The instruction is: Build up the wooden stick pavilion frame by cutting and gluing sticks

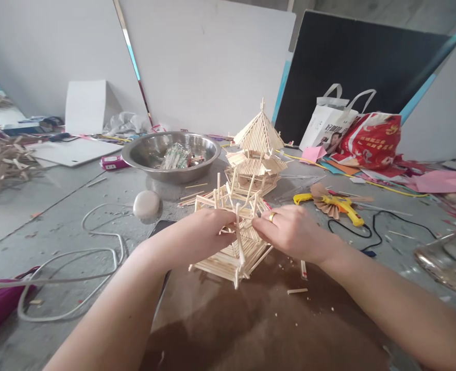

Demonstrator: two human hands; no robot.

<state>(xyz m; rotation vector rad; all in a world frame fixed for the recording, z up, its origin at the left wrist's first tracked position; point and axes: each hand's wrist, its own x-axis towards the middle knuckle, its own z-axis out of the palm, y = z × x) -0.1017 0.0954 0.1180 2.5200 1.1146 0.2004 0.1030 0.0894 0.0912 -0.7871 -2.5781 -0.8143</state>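
Note:
A half-open tower base of pale wooden sticks [220,264], with posts and railings, stands on a brown board [228,324] in front of me. My left hand [208,229] reaches in from the left, its fingers closed at an upright stick of the base. From the right, my right hand [285,226], with a ring on one finger, pinches at the railing on that side. Fingertips of both hands are partly hidden by sticks. Right behind the base is a roofed stick pagoda [258,135] with a pointed top.
A steel basin [135,161] holding plastic packets stands behind left. A yellow glue gun [349,210] with a black cord lies to the right. A white round object [146,204], a looped cable [117,242], a red bag [378,139] and a stick pile [3,159] lie around.

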